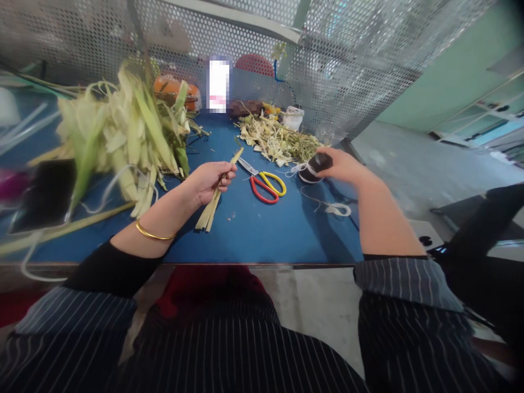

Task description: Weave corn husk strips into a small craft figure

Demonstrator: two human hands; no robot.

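My left hand (216, 180) is closed around a small bundle of pale green husk strips (209, 212), whose tips stick out above the fingers and whose flat ends hang toward the table's front. At the right, my right hand (338, 165) has its fingers wrapped round a dark, rounded object (314, 166) with a pale lower rim, beside some white string. Between the two hands lie scissors (267, 187) with one red and one yellow handle loop, their blades pointing up and left. A small coil of white string (339, 209) rests below my right hand.
Large corn husks (131, 125) are heaped on the left of the blue table (254, 240), near a dark phone (45, 194) with a white cable. Shredded husk pieces (274, 139) and a white cup (293, 117) sit farther back, before a perforated metal screen (339, 65).
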